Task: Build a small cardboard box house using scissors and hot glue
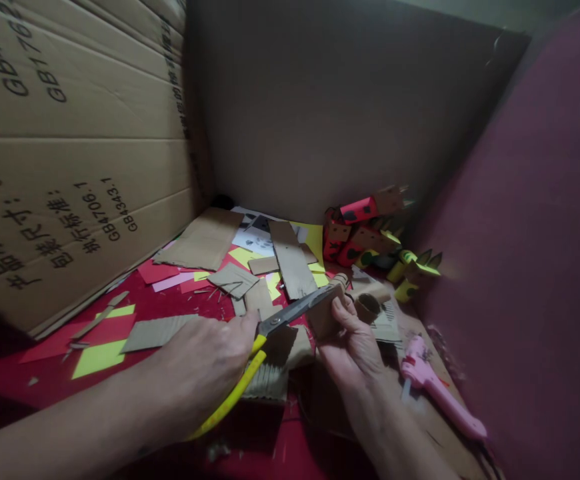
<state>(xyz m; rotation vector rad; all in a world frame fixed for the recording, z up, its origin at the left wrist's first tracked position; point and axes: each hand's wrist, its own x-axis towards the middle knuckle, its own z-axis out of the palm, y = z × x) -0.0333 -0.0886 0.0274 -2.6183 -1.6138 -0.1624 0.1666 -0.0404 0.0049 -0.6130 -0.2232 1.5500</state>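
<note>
My left hand [210, 367] is closed around the yellow handles of a pair of scissors [290, 315], whose blades point up and to the right. The blades lie against a small brown piece of cardboard [324, 317]. My right hand [353, 340] grips that piece between thumb and fingers; part of it is hidden by the blades. Just past the right hand lies a cardboard tube [369, 307]. Below the scissors is a ridged cardboard scrap [269, 380].
Cardboard scraps and coloured paper [100, 358] litter the red surface. Decorated red and yellow tube figures [363, 230] stand at the back right. A pink glue gun [440, 390] lies at right. A big printed carton [80, 153] rises at left, with a pink wall [530, 253] at right.
</note>
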